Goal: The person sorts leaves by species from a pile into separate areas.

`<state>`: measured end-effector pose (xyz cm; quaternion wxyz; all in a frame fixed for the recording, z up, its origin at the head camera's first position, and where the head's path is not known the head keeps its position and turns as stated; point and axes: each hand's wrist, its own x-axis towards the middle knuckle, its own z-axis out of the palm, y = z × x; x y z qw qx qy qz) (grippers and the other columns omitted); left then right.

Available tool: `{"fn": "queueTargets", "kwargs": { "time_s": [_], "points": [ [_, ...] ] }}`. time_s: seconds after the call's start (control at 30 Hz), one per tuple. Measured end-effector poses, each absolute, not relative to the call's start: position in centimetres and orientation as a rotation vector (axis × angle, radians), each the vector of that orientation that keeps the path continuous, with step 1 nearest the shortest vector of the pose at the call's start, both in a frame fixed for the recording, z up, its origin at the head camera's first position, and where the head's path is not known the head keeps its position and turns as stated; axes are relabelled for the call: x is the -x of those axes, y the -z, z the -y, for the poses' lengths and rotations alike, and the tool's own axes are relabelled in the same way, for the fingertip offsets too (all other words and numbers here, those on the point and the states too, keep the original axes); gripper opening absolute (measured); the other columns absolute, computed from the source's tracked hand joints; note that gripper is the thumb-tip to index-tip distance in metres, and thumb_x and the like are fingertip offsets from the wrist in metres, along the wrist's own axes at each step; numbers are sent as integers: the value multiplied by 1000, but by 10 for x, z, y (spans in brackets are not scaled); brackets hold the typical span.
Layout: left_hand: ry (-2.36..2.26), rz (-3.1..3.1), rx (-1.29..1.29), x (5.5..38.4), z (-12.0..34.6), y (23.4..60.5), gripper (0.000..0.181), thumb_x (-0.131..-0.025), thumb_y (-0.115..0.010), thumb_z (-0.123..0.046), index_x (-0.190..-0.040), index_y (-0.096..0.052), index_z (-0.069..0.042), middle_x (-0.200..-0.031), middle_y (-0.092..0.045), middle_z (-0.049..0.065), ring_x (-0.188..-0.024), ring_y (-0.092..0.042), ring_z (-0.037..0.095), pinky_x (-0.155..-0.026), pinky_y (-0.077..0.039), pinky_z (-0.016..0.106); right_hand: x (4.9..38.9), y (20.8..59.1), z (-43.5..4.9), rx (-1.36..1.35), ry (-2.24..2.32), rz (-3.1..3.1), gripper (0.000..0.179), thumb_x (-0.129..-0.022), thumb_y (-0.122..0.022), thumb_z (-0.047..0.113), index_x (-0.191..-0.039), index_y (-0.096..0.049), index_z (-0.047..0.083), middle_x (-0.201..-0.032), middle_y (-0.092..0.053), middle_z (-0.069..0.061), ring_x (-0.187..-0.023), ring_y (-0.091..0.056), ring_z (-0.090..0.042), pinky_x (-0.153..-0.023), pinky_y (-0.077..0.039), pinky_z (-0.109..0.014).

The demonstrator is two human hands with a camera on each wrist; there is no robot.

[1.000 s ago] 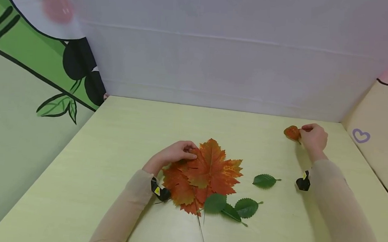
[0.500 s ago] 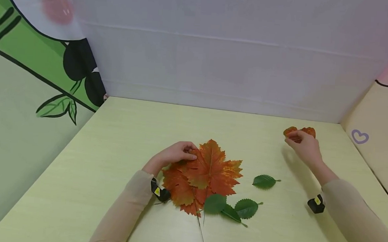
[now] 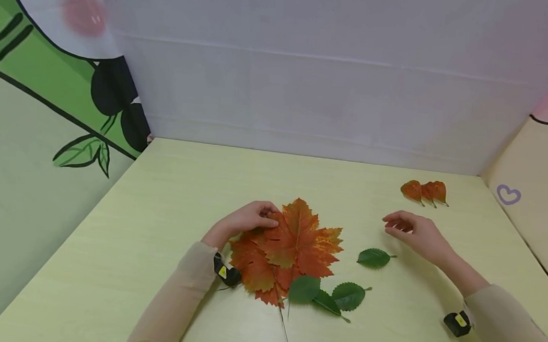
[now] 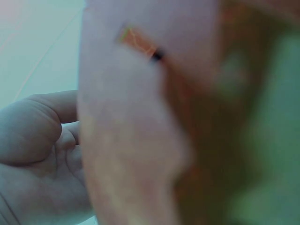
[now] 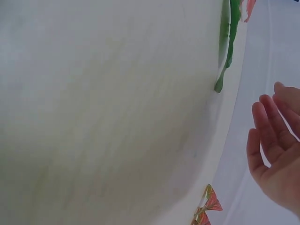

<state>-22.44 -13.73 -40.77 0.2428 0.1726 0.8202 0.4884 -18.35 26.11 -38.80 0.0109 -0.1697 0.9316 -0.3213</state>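
My left hand (image 3: 246,219) pinches the left edge of an orange artificial maple leaf (image 3: 298,238) that lies over other maple leaves with thin wire stems. In the left wrist view a blurred leaf (image 4: 126,140) hides the fingertips of that hand (image 4: 33,145). My right hand (image 3: 418,237) hovers over the table with its fingers loosely bent and nothing in them. Just below it lies a single green leaf (image 3: 374,257). Behind it, three small orange leaves (image 3: 412,191) overlap in a row at the back right, stems toward me. The right wrist view shows the relaxed right hand (image 5: 281,159) from the palm side.
Three more green leaves (image 3: 348,296) overlap the lower right of the maple leaves. The pale yellow table (image 3: 169,185) meets a white sheet (image 3: 315,105) at the back. Decorated panels (image 3: 547,167) stand on both sides.
My right hand has set small orange leaves down beside the first at the back right, let go, and come back toward me and left. The left hand stays put.
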Motion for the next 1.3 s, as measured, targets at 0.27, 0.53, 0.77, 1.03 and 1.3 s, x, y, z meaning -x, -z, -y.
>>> {"fn": "queueTargets", "kwargs": {
  "time_s": [0.27,0.53,0.77,1.03,1.3],
  "points": [
    [-1333,-2243,-481,224,137,408,26,-88,-60,-18,-109,-56,-3,-97,-60,9,-84,-56,18,-76,-45,30,169,397,-261,631,1001,-2773,29,-84,-65,29,-107,-62,13,-96,-64,3,-81,-56,-5,-70,-46,-24],
    [-1324,-2241,-476,215,134,391,24,-89,-57,-11,-109,-55,1,-97,-60,12,-86,-55,21,-78,-45,32,162,403,-262,690,967,-2719,37,-78,-70,33,-109,-61,14,-99,-63,5,-85,-56,-7,-77,-44,-26],
    [-1327,-2245,-467,216,134,393,24,-89,-57,-11,-109,-55,1,-96,-59,11,-85,-55,21,-78,-45,32,164,405,-261,800,920,-2723,36,-78,-71,21,-110,-60,10,-98,-62,4,-85,-55,-9,-74,-45,-26],
    [-1329,-2255,-470,226,137,409,24,-87,-60,-17,-107,-56,-4,-95,-59,7,-82,-54,17,-75,-44,28,165,404,-261,837,896,-2718,29,-77,-72,17,-104,-62,10,-90,-60,5,-80,-53,-8,-70,-45,-25],
    [-1333,-2257,-469,228,137,413,23,-87,-61,-17,-105,-56,-5,-93,-59,6,-81,-54,16,-74,-44,28,165,404,-262,747,916,-2681,22,-79,-70,16,-98,-62,10,-84,-60,5,-76,-52,-1,-67,-45,-22]
  ]
}}
